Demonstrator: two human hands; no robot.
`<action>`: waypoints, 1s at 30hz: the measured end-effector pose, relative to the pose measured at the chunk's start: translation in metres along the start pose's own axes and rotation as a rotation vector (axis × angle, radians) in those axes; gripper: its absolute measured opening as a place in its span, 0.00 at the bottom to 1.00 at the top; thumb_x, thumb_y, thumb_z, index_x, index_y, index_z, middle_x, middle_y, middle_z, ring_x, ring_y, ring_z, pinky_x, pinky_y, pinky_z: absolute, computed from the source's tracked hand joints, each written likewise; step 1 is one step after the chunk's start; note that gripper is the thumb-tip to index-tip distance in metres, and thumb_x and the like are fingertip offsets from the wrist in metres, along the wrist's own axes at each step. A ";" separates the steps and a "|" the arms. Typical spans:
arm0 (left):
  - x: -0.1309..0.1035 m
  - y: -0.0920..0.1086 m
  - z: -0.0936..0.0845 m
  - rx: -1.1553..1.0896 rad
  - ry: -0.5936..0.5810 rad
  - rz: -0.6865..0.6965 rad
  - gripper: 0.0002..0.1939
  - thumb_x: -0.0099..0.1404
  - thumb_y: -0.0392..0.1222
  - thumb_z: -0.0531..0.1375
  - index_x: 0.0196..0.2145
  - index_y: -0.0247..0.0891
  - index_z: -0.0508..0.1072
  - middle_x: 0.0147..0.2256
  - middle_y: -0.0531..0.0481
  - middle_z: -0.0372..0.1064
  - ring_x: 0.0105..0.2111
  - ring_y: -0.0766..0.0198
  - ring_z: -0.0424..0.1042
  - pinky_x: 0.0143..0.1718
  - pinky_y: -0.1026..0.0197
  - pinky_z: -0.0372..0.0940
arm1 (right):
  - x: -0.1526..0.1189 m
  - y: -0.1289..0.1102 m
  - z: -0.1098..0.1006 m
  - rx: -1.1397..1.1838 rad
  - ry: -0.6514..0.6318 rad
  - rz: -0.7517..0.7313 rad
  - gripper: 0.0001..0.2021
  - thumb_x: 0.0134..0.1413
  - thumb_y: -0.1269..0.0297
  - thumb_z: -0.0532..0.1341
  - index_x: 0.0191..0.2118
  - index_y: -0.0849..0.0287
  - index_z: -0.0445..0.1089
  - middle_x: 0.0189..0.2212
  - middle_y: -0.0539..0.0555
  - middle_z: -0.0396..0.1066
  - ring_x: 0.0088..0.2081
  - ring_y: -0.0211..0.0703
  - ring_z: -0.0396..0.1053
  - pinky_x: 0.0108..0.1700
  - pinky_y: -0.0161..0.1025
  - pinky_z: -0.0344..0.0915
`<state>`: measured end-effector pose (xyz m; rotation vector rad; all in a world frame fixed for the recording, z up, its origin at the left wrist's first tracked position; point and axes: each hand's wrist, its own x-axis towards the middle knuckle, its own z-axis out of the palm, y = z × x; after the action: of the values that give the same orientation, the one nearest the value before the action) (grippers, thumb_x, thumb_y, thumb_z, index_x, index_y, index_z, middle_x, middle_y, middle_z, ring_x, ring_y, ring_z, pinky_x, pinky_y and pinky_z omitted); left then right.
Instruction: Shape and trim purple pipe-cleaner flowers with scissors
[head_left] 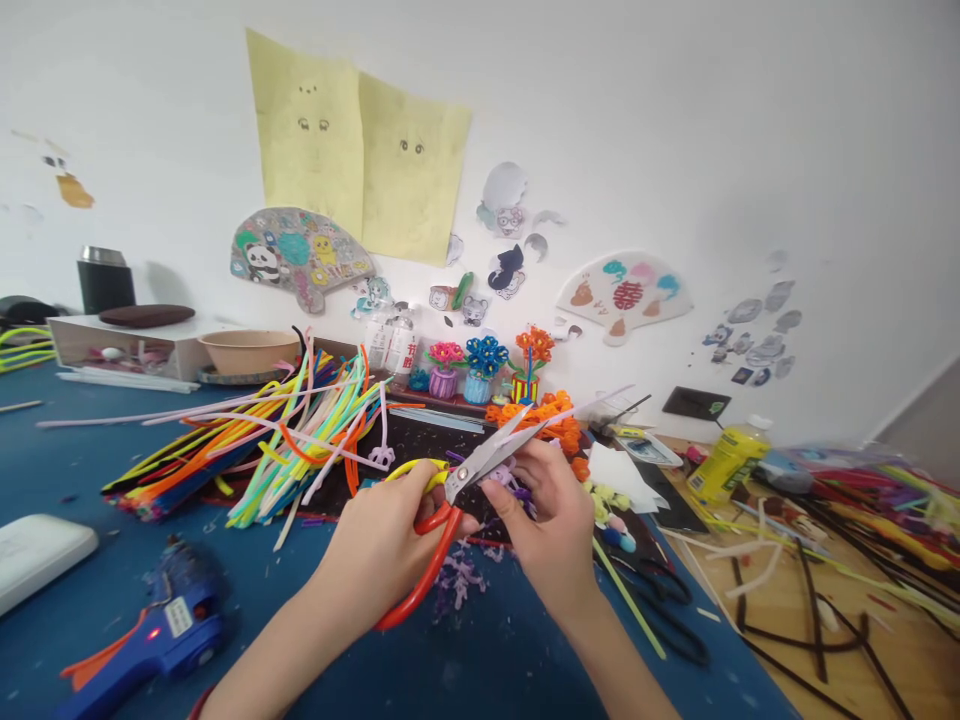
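My left hand (386,530) is closed round the handles of the red-handled scissors (439,560), whose blades point up and to the right, slightly apart. My right hand (547,520) pinches a light purple pipe cleaner (589,402) just right of the blades; its long end sticks out to the upper right. A purple fuzzy piece shows partly behind the right fingers. Purple scraps (457,580) lie on the blue table below the hands.
A bundle of coloured pipe cleaners (300,430) lies left, above a blue glue gun (172,620). Small pipe-cleaner flower pots (484,375) stand by the wall. At right are black-handled scissors (667,600), a yellow bottle (727,460) and loose black strips (814,610).
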<state>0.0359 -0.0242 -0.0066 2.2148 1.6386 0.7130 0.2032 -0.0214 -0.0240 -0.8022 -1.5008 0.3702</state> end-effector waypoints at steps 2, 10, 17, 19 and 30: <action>0.000 -0.002 -0.001 0.012 0.015 0.001 0.09 0.59 0.50 0.56 0.31 0.43 0.61 0.25 0.57 0.67 0.25 0.63 0.67 0.25 0.65 0.48 | 0.001 0.001 -0.002 -0.034 -0.004 -0.006 0.13 0.53 0.68 0.63 0.45 0.54 0.67 0.39 0.54 0.72 0.41 0.46 0.73 0.45 0.43 0.71; 0.001 -0.001 -0.003 0.039 0.030 0.009 0.11 0.60 0.53 0.54 0.31 0.43 0.63 0.23 0.57 0.66 0.24 0.63 0.66 0.25 0.65 0.48 | 0.001 0.001 -0.006 -0.095 -0.017 -0.045 0.13 0.54 0.69 0.61 0.47 0.55 0.66 0.39 0.55 0.72 0.42 0.46 0.72 0.46 0.45 0.71; 0.002 0.002 -0.005 0.023 -0.022 -0.007 0.09 0.59 0.50 0.53 0.32 0.43 0.63 0.24 0.56 0.66 0.24 0.62 0.66 0.25 0.64 0.49 | 0.002 0.001 -0.006 -0.078 -0.025 -0.043 0.14 0.54 0.68 0.61 0.47 0.55 0.66 0.40 0.55 0.73 0.42 0.47 0.73 0.46 0.44 0.70; 0.002 0.003 -0.004 0.021 -0.042 -0.013 0.08 0.59 0.49 0.53 0.32 0.43 0.62 0.25 0.56 0.67 0.25 0.61 0.67 0.25 0.64 0.49 | 0.002 0.001 -0.005 -0.065 -0.033 -0.047 0.14 0.54 0.69 0.61 0.47 0.54 0.66 0.41 0.55 0.73 0.43 0.47 0.73 0.46 0.44 0.70; 0.000 0.002 -0.003 0.036 -0.042 -0.016 0.11 0.57 0.51 0.54 0.35 0.43 0.60 0.29 0.53 0.70 0.30 0.55 0.72 0.27 0.63 0.52 | 0.001 0.003 -0.003 -0.071 -0.047 -0.043 0.14 0.55 0.69 0.61 0.48 0.55 0.65 0.43 0.57 0.73 0.44 0.47 0.72 0.48 0.44 0.70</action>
<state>0.0356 -0.0252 -0.0033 2.2226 1.6598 0.6339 0.2067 -0.0193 -0.0251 -0.8200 -1.5801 0.3069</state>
